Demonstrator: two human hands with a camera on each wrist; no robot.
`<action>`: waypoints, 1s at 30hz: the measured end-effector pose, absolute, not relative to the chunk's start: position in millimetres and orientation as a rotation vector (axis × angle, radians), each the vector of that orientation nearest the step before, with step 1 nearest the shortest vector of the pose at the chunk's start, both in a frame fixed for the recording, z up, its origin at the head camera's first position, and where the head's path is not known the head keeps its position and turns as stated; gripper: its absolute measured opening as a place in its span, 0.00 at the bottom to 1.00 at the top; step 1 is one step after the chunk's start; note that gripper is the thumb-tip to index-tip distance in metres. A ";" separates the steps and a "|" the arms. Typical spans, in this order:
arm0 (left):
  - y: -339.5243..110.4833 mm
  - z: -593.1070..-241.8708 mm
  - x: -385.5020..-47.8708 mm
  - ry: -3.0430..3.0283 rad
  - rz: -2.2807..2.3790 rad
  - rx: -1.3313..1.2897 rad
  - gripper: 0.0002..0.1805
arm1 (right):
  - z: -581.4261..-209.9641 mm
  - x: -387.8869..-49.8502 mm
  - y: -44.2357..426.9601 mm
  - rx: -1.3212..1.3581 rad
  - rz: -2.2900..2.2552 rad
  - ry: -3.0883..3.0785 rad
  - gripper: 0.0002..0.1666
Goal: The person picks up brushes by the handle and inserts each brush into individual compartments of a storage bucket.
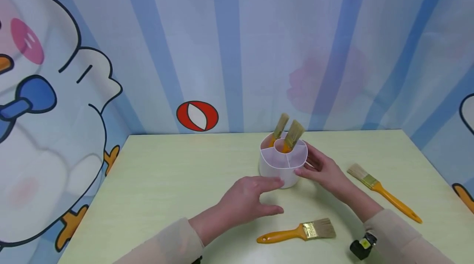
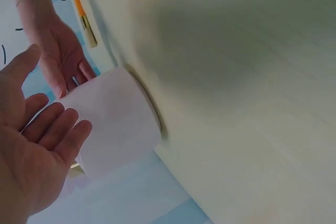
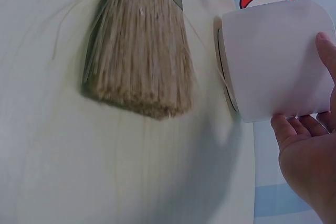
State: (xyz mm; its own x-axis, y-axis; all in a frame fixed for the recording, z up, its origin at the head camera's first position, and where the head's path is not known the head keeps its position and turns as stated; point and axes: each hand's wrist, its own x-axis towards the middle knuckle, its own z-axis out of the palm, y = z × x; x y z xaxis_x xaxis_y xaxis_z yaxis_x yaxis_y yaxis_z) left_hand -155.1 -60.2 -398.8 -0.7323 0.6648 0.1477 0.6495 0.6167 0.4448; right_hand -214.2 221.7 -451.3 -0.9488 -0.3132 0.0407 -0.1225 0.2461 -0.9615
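**One side clasps, the other lies loose**

My right grip point(image 1: 326, 173) is curled about the white holder point(image 1: 273, 169) from between 3 and 4 o'clock, thumb on the near wall and fingers round the flank. I judge this suits a round body: pressed from two sides, with most of its top left uncovered. My left grip point(image 1: 249, 198), at about 7 o'clock, clasps nothing; its fingers are relaxed, thumb spread, the forefinger before the near wall. Whether that fingertip touches I cannot tell; from there it could check a slide toward me.

The holder is toward the far side of the tabletop point(image 1: 177, 181), mouth upward; I cannot tell whether its base sits quite flat. Its round middle cell carries the centre brush point(image 1: 294, 135), and the cell at 11 o'clock the rear brush point(image 1: 280, 124), both leaning toward 1. They stand handle-down, which probably spares the bristles, while the dividers part them.

Two more lie flat. The near brush point(image 1: 301, 231), at 6 o'clock from the holder, points its bristles to 3. The side brush point(image 1: 377, 188), out beyond my right grip, points its bristles to 10 and its handle to 4. Lying apart, they presumably leave my hold room.
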 end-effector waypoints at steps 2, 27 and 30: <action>-59.8 -401.7 -152.6 2.772 0.724 1.119 0.34 | -450.8 -214.4 221.5 -0.416 -1.792 2.344 0.56; -32.3 -437.9 -133.8 2.630 0.475 1.367 0.33 | -449.0 -213.7 223.8 -0.374 -1.745 2.376 0.57; -30.1 -440.0 -132.1 2.653 0.433 1.395 0.33 | -448.1 -213.1 223.6 -0.388 -1.750 2.373 0.57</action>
State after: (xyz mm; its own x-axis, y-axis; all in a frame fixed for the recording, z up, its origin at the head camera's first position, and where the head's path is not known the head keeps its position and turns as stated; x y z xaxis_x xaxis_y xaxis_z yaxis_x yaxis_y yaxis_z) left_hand -132.1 -30.1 -440.0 -0.5705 0.8207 0.0322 0.7883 0.5361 0.3019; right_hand -213.1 223.6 -448.1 -0.9522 -0.3048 0.0192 -0.1084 0.2786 -0.9543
